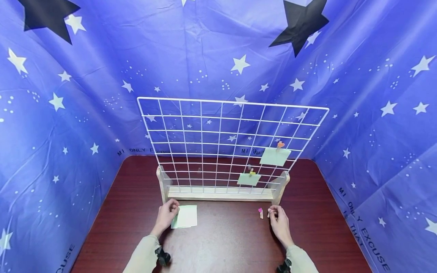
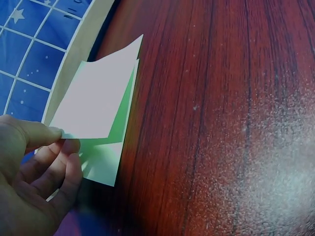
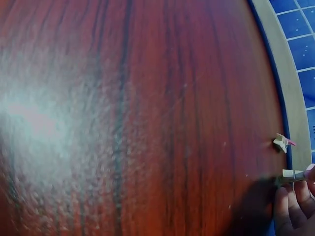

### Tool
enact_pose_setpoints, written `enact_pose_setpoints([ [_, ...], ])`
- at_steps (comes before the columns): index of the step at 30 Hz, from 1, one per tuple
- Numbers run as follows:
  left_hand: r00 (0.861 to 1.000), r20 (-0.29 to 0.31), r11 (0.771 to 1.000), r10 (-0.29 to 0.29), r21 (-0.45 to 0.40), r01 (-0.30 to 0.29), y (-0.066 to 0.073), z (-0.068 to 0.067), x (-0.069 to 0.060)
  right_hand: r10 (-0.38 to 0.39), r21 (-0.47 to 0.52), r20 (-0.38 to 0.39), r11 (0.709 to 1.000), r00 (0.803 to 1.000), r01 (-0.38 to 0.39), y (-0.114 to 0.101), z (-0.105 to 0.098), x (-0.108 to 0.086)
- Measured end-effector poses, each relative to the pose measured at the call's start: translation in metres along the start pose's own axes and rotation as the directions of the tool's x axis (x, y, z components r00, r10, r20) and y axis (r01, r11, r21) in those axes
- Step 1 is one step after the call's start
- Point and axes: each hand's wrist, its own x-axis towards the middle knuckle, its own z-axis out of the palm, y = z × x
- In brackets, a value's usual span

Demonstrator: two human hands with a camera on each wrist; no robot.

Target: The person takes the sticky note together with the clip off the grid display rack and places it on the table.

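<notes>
My left hand [image 1: 168, 212] pinches one corner of a pale green paper note [image 2: 98, 93] between thumb and fingers. That sheet is lifted at a slant above another green note [image 2: 106, 169], which lies on the table. Toward the right, my right hand [image 1: 280, 223] pinches a small wooden clothespin [image 3: 291, 174] just above the tabletop; the fingers partly cover it. Beside it on the table lies a second clothespin with a pink heart [image 1: 261, 212], seen in the right wrist view too. The right wrist view cuts off most of that hand.
Behind both hands stands a white wire grid [image 1: 232, 102] in a wooden base [image 1: 222, 196]. An orange-heart clothespin [image 1: 280, 145] holds a green note [image 1: 274, 157] on its right side; a yellow one [image 1: 252, 173] holds a lower note [image 1: 248, 179]. Blue star-printed cloth [image 1: 211, 49] surrounds the table [image 1: 222, 235].
</notes>
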Motion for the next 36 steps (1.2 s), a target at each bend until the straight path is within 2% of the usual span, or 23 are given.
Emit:
enact_pose_setpoints([
  [6, 1.0, 0.007, 0.999, -0.01, 0.05, 0.009, 0.001, -0.002, 0.001, -0.007, -0.055, 0.015, 0.998, 1.0, 0.008, 0.004, 0.002, 0.002],
  [12, 1.0, -0.006, 0.996, 0.03, 0.088, -0.03, 0.003, -0.004, 0.003, 0.003, -0.075, 0.007, 0.997, 1.0, -0.002, 0.003, 0.004, 0.005],
  [20, 0.997, -0.006, 0.988, 0.073, 0.136, -0.071, 0.005, -0.006, 0.006, 0.127, -0.04, 0.001, 0.991, 0.992, -0.127, 0.0, 0.005, 0.005],
  [29, 0.997, 0.02, 0.979, 0.078, 0.189, -0.08, 0.008, -0.008, 0.006, 0.064, -0.02, -0.121, 0.998, 0.991, -0.067, -0.002, 0.002, 0.0],
  [33, 0.993, 0.001, 0.976, 0.116, 0.187, -0.115, 0.01, -0.011, 0.005, 0.011, -0.015, -0.122, 1.0, 0.993, -0.013, -0.004, 0.001, 0.001],
  [36, 0.994, -0.002, 0.976, 0.113, 0.186, -0.111, 0.013, -0.013, 0.005, -0.018, -0.01, -0.111, 1.0, 0.994, 0.017, -0.005, 0.001, 0.004],
])
